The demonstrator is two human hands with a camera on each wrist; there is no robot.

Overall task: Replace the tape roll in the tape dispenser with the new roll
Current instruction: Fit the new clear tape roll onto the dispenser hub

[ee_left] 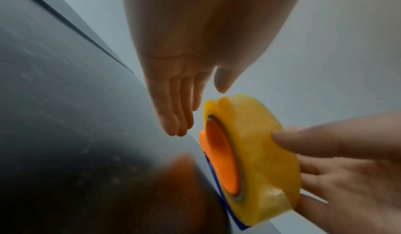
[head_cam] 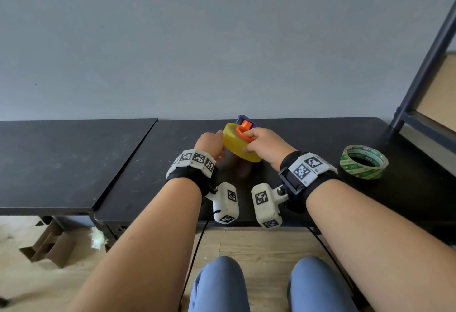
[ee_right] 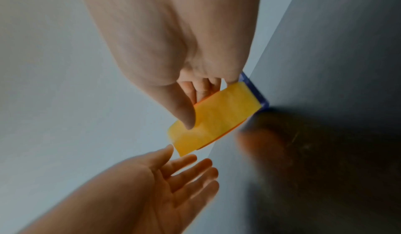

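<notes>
A thick yellow tape roll (head_cam: 237, 143) sits on the orange hub (head_cam: 243, 132) of a blue dispenser (head_cam: 243, 119), lifted just above the black table (head_cam: 148, 163). My right hand (head_cam: 249, 142) grips the roll, with the thumb on its outer band (ee_right: 217, 117) and the fingers behind it. My left hand (head_cam: 211, 142) is beside the roll's left edge, fingers straight, holding nothing (ee_left: 199, 110). A green-printed tape roll (head_cam: 364, 162) lies flat on the table at the right. Most of the dispenser body is hidden behind the roll.
A blurred brown shape (head_cam: 240, 168) shows on the table under the yellow roll; I cannot tell what it is. A second black table (head_cam: 61, 158) adjoins on the left. A dark shelf frame (head_cam: 424, 64) rises at the right. The grey wall is close behind.
</notes>
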